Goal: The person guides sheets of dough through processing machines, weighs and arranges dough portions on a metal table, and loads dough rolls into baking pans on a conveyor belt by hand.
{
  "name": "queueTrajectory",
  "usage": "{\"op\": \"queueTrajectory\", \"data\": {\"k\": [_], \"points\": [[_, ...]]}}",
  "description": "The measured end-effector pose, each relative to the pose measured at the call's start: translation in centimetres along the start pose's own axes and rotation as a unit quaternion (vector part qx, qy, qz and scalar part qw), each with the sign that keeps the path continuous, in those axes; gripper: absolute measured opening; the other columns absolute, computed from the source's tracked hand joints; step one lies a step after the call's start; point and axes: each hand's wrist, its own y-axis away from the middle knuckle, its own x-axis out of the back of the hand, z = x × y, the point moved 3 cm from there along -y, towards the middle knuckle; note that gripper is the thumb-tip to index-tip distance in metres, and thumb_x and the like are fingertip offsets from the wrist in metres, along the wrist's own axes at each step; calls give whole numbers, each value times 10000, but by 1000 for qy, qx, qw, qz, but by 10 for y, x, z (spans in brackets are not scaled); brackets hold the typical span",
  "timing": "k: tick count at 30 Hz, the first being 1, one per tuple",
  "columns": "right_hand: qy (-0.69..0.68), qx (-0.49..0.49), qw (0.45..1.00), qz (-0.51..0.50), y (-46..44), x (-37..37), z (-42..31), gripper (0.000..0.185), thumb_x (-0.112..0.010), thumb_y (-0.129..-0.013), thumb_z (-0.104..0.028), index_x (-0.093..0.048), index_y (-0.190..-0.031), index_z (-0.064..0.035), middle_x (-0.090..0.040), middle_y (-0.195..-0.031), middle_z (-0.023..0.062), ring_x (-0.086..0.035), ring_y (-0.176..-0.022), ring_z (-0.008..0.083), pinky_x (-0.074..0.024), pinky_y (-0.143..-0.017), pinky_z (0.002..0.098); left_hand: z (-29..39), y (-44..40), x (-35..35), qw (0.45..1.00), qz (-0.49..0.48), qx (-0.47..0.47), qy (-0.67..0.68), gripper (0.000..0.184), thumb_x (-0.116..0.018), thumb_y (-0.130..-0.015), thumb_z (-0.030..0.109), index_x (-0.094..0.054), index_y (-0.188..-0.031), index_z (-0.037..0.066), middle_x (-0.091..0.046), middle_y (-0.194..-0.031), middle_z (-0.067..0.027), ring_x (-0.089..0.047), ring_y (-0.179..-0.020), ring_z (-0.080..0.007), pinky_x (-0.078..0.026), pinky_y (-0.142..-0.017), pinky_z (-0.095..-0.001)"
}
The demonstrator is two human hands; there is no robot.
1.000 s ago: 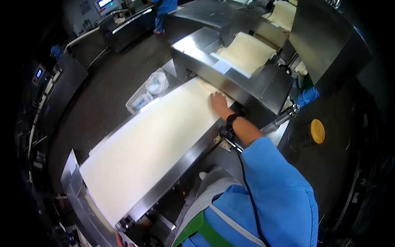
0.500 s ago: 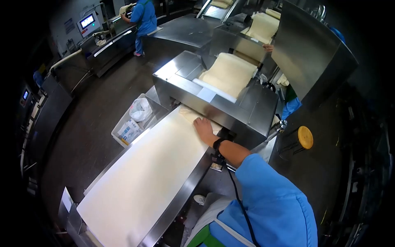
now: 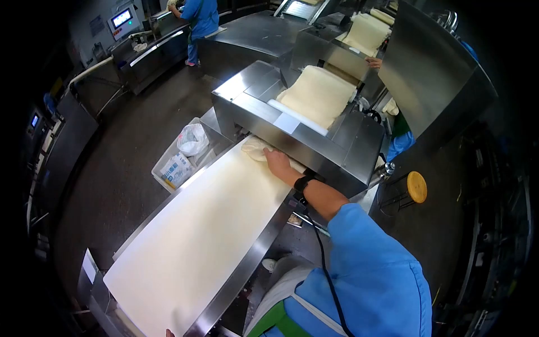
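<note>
My right hand (image 3: 279, 164), with a black band on its wrist, reaches to the far end of the white conveyor belt (image 3: 196, 241). Its fingers curl onto a folded piece of pale dough (image 3: 255, 148) that lies bunched against the steel machine (image 3: 297, 129). Part of the dough is covered by the hand and the machine's lower edge. Only a fingertip of my left hand (image 3: 169, 333) shows at the bottom edge of the view, by the belt's near end; its other fingers are out of frame.
A wide dough sheet (image 3: 317, 95) lies over the machine's top. Left of the belt stands a bin (image 3: 160, 168) with plastic bags. A round stool (image 3: 416, 187) is at right. One co-worker (image 3: 202, 19) stands far left; another person's hand (image 3: 373, 62) shows behind a steel panel (image 3: 432, 67).
My right hand has gone from lying rather flat on the dough to curled fingers, and the dough is more bunched up. A fingertip of my left hand has appeared at the bottom.
</note>
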Motion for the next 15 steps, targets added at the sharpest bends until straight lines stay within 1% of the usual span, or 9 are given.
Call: {"op": "queueTrajectory", "data": {"k": [2, 3, 6, 7, 8, 9, 13, 14, 15], "points": [[-122, -53, 991, -24, -4, 19, 0, 216, -396, -758, -54, -540, -919, -51, -564, -804, 245, -547, -824, 379, -437, -671, 462, 4, 2, 0, 999, 12, -23, -19, 399, -461, -861, 214, -428, -1188, -13, -474, -1159, -163, -499, -960, -229, -433, -767, -306], [-122, -51, 991, -25, -9, 21, 1, 216, -396, -758, -54, -540, -919, -51, -564, -804, 245, -547, -824, 379, -437, -671, 462, 7, 3, 0, 998, 24, -48, -35, 394, -463, -860, 207, -430, -1185, -15, -478, -1152, -164, -499, -965, -231, -429, -778, -305], [-232, -37, 970, 60, -25, 6, 11, 192, -446, -731, -41, -574, -874, -43, -581, -748, 186, -566, -724, 278, -440, -633, 393, 7, 4, 0, 995, 33, -81, -41, 375, -468, -859, 184, -441, -1173, -19, -493, -1130, -162, -505, -930, -226, -415, -783, -302], [-283, -27, 956, 66, -30, -10, 28, 184, -463, -721, -34, -584, -859, -40, -586, -727, 155, -558, -690, 229, -439, -623, 361, -14, 2, 2, 998, 29, -49, 11, 356, -467, -860, 160, -452, -1164, -24, -504, -1117, -160, -505, -891, -220, -401, -782, -306], [-409, -96, 907, 12, -19, 4, 30, 190, -471, -721, -34, -575, -880, -36, -583, -727, 132, -532, -675, 195, -432, -621, 334, -7, 3, 0, 993, 46, -105, -24, 346, -472, -858, 151, -461, -1159, -20, -508, -1113, -152, -501, -857, -211, -406, -750, -310], [-523, -166, 835, -39, -7, 22, 27, 199, -479, -720, -34, -565, -900, -32, -580, -728, 109, -507, -659, 161, -425, -619, 306, 2, 4, -1, 994, 48, -97, -32, 345, -480, -855, 151, -465, -1156, -17, -509, -1114, -151, -507, -878, -219, -413, -754, -314], [-478, -183, 844, -158, 25, -22, 32, 257, -480, -716, -55, -529, -966, -23, -578, -827, 141, -542, -741, 214, -434, -674, 327, -31, -1, 2, 987, 43, -135, -70, 343, -482, -853, 158, -470, -1148, -18, -504, -1125, -156, -506, -937, -239, -415, -783, -319], [-346, -71, 923, -155, 31, -28, 20, 294, -481, -707, -66, -508, -995, -14, -557, -886, 168, -540, -797, 254, -432, -711, 346, -35, -2, 1, 985, 30, -148, -86, 344, -481, -854, 161, -471, -1147, -18, -500, -1130, -160, -504, -957, -244, -414, -795, -321], [-197, 44, 969, -145, 35, -31, 5, 335, -483, -698, -77, -487, -1025, -5, -535, -946, 194, -538, -854, 294, -429, -747, 364, -34, -2, 0, 985, 27, -153, -82, 344, -481, -854, 161, -471, -1147, -18, -500, -1130, -160, -504, -957, -244, -414, -795, -321]]}}
